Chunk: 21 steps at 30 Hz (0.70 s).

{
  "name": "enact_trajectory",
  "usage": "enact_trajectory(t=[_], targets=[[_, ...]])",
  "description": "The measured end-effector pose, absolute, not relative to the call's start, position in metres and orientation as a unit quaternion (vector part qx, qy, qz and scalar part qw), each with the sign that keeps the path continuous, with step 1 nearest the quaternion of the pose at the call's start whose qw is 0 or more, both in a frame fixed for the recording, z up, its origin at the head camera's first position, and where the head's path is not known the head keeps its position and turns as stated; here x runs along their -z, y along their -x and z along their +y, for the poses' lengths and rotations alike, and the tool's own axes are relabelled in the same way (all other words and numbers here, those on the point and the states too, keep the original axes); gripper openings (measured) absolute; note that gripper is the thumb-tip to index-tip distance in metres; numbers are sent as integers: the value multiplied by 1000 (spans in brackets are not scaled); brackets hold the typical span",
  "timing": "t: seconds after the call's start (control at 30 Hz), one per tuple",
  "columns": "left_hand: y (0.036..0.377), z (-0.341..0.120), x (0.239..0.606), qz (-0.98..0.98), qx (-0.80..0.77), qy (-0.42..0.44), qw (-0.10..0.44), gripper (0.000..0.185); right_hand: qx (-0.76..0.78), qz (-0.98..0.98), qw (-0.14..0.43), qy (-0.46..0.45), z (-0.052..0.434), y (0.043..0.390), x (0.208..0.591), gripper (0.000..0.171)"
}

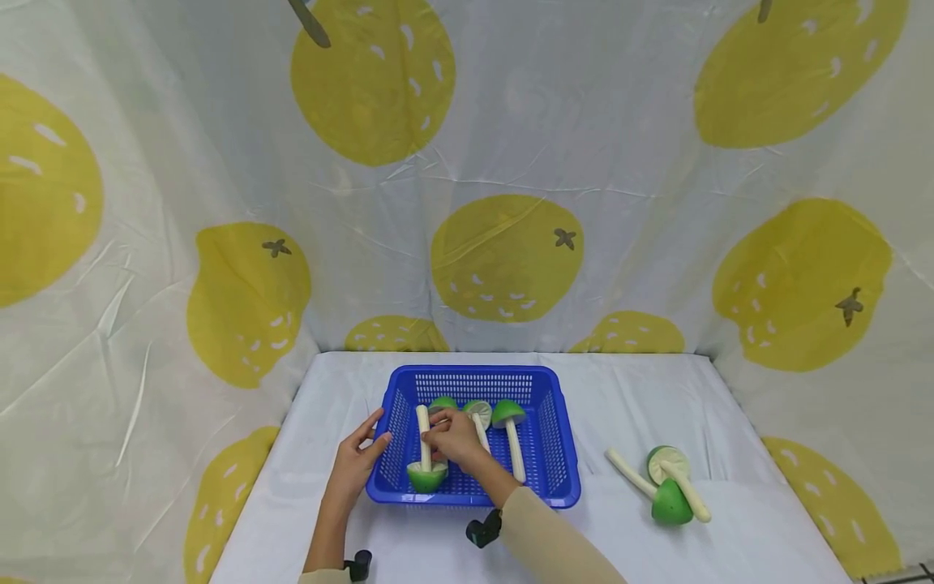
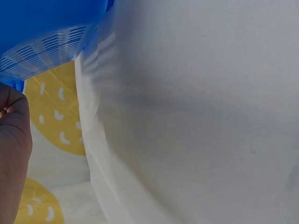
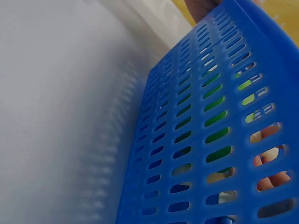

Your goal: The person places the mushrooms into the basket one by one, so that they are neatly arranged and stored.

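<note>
A blue plastic basket (image 1: 562,454) with slotted walls stands on the white-covered table. My left hand (image 1: 357,462) holds its left rim, thumb over the edge; part of that hand shows at the left edge of the left wrist view. Inside, my right hand (image 1: 456,438) pinches the pale stem of a green-capped toy mushroom (image 1: 426,478), which lies cap toward me at the front left. Beside the hand are another mushroom (image 1: 514,438) and a mushroom (image 1: 477,415) partly covered by it. A further green cap (image 1: 443,402) shows behind the fingers. The basket wall (image 3: 187,112) hides most of the right hand in its wrist view.
Right of the basket, two more toy mushrooms lie crossed on the white cloth (image 1: 584,535): one with its cap (image 1: 671,504) nearest me, one with its stem (image 1: 686,491) over it. A lemon-print curtain (image 1: 511,178) encloses the back and sides.
</note>
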<state>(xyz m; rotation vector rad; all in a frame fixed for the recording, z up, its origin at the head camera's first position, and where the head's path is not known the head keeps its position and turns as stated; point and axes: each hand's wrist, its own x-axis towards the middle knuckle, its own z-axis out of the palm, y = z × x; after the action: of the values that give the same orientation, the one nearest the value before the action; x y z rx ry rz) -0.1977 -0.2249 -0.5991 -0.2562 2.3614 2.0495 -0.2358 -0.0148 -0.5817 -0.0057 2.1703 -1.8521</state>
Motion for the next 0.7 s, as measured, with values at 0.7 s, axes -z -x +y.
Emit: enact_trajectory(t=[0.7], targets=[[198, -226, 601, 749, -658, 78, -1, 57, 636, 762, 122, 12, -17, 239, 594, 22]])
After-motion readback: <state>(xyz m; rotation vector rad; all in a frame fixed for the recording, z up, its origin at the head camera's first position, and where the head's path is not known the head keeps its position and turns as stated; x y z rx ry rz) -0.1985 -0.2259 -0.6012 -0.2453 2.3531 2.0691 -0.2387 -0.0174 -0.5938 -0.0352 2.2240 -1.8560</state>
